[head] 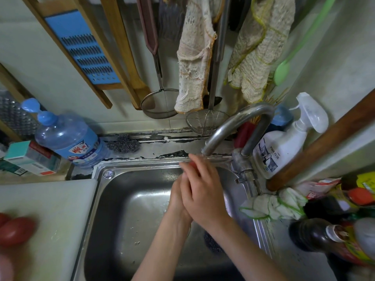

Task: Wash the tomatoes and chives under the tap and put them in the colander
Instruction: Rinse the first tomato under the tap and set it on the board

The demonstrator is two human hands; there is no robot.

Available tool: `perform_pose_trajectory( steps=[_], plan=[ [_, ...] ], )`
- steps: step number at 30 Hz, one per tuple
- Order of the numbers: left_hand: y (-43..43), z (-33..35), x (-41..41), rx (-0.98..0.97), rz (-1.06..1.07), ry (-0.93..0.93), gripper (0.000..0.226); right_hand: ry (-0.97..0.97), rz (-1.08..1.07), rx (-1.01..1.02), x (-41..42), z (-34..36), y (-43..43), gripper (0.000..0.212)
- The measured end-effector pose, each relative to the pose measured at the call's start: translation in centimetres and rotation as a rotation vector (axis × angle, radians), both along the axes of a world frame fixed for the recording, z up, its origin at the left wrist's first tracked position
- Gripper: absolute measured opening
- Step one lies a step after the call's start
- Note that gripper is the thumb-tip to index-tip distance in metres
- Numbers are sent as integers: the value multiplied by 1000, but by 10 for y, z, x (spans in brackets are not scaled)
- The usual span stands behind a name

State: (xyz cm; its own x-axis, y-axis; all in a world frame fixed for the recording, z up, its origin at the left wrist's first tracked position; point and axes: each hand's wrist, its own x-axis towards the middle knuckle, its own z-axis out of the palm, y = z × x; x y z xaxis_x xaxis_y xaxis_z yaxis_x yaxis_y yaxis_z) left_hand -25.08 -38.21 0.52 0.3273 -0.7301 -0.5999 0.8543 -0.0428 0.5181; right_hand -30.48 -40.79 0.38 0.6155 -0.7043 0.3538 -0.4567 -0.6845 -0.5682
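Observation:
Both my hands are together over the steel sink point(125, 199), just under the spout of the curved tap point(233, 126). My right hand point(203, 191) lies on top and my left hand point(178, 197) underneath, cupped round a red tomato point(191, 164) of which only a sliver shows between the fingers. Two more red tomatoes point(16, 230) lie blurred on the white board point(50, 209) at the left edge. No chives or colander are in view.
A blue water bottle point(67, 136) and small boxes point(30, 159) stand at the back left. A white spray bottle point(284, 147), sauce bottles point(328, 238) and a rag point(272, 205) crowd the right counter. Cloths, strainers and a grater hang on the wall. A steel scourer point(213, 244) lies in the sink.

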Motion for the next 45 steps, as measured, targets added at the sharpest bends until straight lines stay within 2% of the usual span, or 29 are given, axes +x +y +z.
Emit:
perform_pose_trajectory(
  steps=[1,3,5,6,7,10,12,14,16,18,21,24,26,29,31,33,34,35,36,39,41,43,45],
  plan=[
    [3,0,-1,14,-14,-8,35,30,4,-40,-2,-4,0,34],
    [6,2,-2,3,-66,-29,34,67,-20,7,-5,-1,-10,36],
    [7,0,-2,-49,-151,3,34,135,-20,148,-5,9,-25,35],
    [7,1,-2,-32,-166,-53,35,146,3,244,-3,16,-34,34],
    [7,1,-3,-11,-169,-130,35,134,29,413,0,20,-44,32],
    [5,5,-4,-5,-135,-396,35,-12,77,1105,4,37,-63,24],
    [5,7,-2,-19,-101,-589,25,-109,-2,1276,0,42,-62,31],
    [3,4,-1,-29,-38,-754,23,-232,-134,1217,-1,39,-49,28],
    [0,1,2,7,43,-781,22,-340,-198,1059,-2,33,-30,18],
    [-2,-2,3,74,118,-649,27,-345,-139,837,-6,22,-11,21],
    [-3,-6,4,133,58,-297,40,-292,-83,501,-11,4,9,41],
    [0,-1,3,26,-40,33,47,-299,-42,297,-14,-7,5,38],
    [2,-2,0,-3,-82,32,43,-353,-27,283,-13,-8,-4,23],
    [2,-2,-4,66,-182,-169,41,-288,-49,348,-6,-5,-20,15],
    [-1,-4,-4,134,-174,-328,45,-148,-55,603,0,-5,-34,24],
    [-3,-7,-3,207,-123,-486,45,-150,-67,993,4,3,-43,31],
    [-4,-5,-3,227,-113,-555,45,-178,-91,1106,4,9,-43,33],
    [-5,-8,-2,212,-115,-603,44,-192,-110,1119,5,13,-40,35],
    [-4,-7,-1,170,-105,-606,43,-173,-119,1022,5,16,-34,36],
    [2,-1,4,35,-91,-635,32,39,-69,408,4,18,4,44],
    [5,-6,6,-29,-95,-589,27,104,4,150,2,16,21,52],
    [7,-5,5,-45,-144,-584,30,131,56,199,0,16,5,52],
    [7,-1,-1,15,-273,-523,43,146,61,498,2,15,-27,40]
  ],
)
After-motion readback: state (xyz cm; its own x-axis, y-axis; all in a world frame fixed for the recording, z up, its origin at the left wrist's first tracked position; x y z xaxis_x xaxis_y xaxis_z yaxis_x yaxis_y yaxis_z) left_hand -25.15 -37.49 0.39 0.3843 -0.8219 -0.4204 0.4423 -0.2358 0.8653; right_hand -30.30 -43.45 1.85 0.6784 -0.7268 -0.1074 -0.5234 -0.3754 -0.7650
